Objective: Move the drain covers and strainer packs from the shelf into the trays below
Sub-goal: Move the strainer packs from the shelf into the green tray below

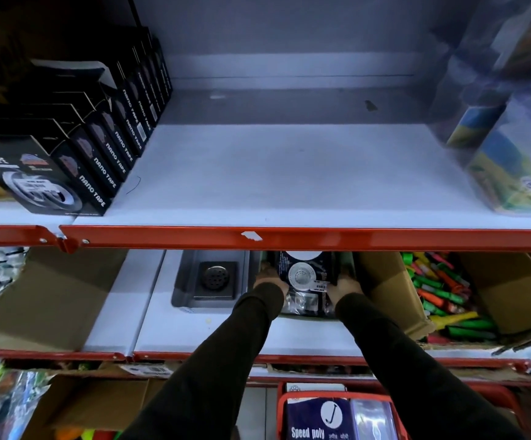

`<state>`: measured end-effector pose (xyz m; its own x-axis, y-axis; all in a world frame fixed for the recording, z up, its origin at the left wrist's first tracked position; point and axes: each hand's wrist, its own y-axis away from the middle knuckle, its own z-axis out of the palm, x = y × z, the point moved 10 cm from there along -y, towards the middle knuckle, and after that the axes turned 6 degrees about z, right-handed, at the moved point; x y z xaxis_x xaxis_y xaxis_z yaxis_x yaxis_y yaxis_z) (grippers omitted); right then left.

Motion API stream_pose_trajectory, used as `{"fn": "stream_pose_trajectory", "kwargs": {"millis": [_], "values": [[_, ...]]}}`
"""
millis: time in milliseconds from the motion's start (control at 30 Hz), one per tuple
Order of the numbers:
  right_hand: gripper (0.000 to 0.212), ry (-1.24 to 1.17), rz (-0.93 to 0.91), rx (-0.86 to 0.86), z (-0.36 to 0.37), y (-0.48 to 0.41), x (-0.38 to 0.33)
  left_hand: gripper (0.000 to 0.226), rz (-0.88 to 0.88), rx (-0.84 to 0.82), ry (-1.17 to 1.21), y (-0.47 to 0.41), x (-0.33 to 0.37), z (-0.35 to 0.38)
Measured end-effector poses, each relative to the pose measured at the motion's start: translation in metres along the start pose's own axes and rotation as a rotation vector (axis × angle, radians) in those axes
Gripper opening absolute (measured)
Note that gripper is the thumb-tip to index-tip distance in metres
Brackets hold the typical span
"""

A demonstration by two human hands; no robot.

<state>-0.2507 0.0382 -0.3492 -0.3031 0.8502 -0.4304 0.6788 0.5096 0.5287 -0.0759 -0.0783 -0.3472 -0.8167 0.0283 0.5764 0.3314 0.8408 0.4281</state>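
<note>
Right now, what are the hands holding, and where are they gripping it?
A strainer pack, gripped by its side edges: left hand on its left, right hand on its right.

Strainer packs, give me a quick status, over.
Both hands, left and right, grip the strainer packs in the right tray. Drain cover in the left tray. Nothing blocking.

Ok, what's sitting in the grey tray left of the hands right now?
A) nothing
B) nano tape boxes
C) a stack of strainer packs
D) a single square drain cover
D: the grey tray holds one square drain cover with a round perforated centre; the strainer packs are between both hands in the next tray.
</note>
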Motion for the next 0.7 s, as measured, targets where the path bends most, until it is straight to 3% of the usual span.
{"fn": "stream_pose_trajectory", "kwargs": {"millis": [100, 167, 200, 267, 433, 533, 633, 700], "values": [[0.046, -0.353, 0.030, -0.038, -0.002, -0.014, -0.013, 0.056, -0.019, 0.034, 0.338, -0.012, 0.010, 0.000], [0.033, -0.574, 0.123, -0.124, 0.005, -0.022, -0.011, 0.066, -0.021, -0.011, 0.557, -0.015, 0.015, 0.008], [0.023, -0.623, 0.173, -0.152, 0.009, -0.025, -0.007, 0.067, -0.022, -0.055, 0.615, -0.016, 0.016, 0.015], [0.028, -0.677, 0.230, -0.173, 0.016, -0.026, -0.001, 0.065, -0.032, -0.122, 0.645, -0.015, 0.016, 0.022], [0.032, -0.765, 0.198, -0.202, 0.024, -0.027, 0.002, 0.065, -0.085, -0.146, 0.554, -0.020, 0.007, 0.028], [0.013, -0.715, 0.159, -0.166, 0.017, -0.018, -0.001, 0.069, 0.020, -0.094, 0.559, -0.013, 0.016, 0.017], [0.061, -0.574, -0.042, 0.062, -0.010, -0.003, -0.009, 0.062, 0.178, 0.033, 0.280, -0.004, 0.017, -0.009], [0.059, -0.378, -0.244, 0.223, -0.027, 0.017, -0.026, 0.060, 0.223, 0.163, -0.022, 0.002, 0.007, -0.034]]}}
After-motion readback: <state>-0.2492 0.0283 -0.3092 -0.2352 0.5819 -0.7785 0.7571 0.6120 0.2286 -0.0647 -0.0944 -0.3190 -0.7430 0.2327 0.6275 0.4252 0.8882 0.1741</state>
